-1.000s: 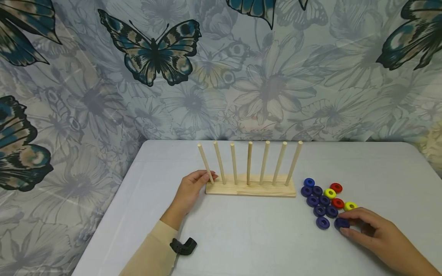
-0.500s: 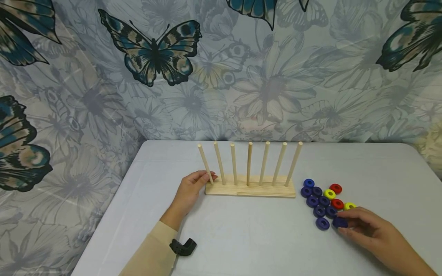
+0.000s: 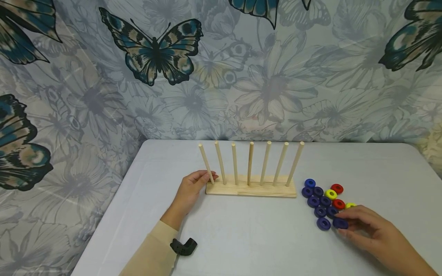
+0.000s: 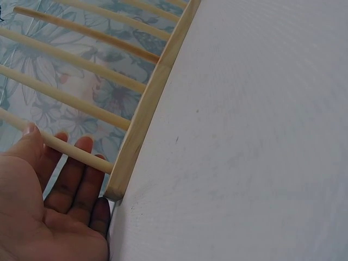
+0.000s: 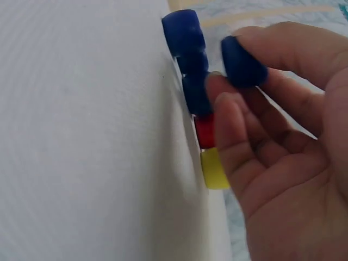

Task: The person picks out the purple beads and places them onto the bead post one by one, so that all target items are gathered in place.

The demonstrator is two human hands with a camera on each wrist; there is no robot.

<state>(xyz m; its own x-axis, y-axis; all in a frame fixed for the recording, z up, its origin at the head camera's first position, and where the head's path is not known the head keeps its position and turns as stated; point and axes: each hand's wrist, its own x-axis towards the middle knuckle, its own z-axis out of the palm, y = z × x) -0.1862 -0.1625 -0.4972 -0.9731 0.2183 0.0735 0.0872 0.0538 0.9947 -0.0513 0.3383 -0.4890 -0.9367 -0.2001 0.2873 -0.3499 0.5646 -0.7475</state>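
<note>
A wooden rack with a flat base (image 3: 251, 190) and a row of upright pegs (image 3: 250, 163) stands on the white table. At its left end my left hand (image 3: 193, 186) holds the outermost peg (image 4: 81, 154), thumb on one side and fingers behind it. My right hand (image 3: 374, 232) pinches a dark blue ring (image 5: 242, 63) between its fingertips. In the right wrist view this ring appears raised off the table. Just left of it lie several dark blue rings (image 3: 323, 224), with two red rings (image 3: 337, 188) and yellow rings (image 3: 330, 194) behind.
The white table (image 3: 241, 237) runs back to a wall covering with butterflies (image 3: 155, 51) and flowers. A black band (image 3: 183, 247) sits at the left sleeve (image 3: 152, 249). One yellow ring (image 3: 350, 206) is partly hidden behind the right hand.
The dark blue ring in my right hand has shifted slightly left and its tilt has changed. My left hand stays at the rack's end peg.
</note>
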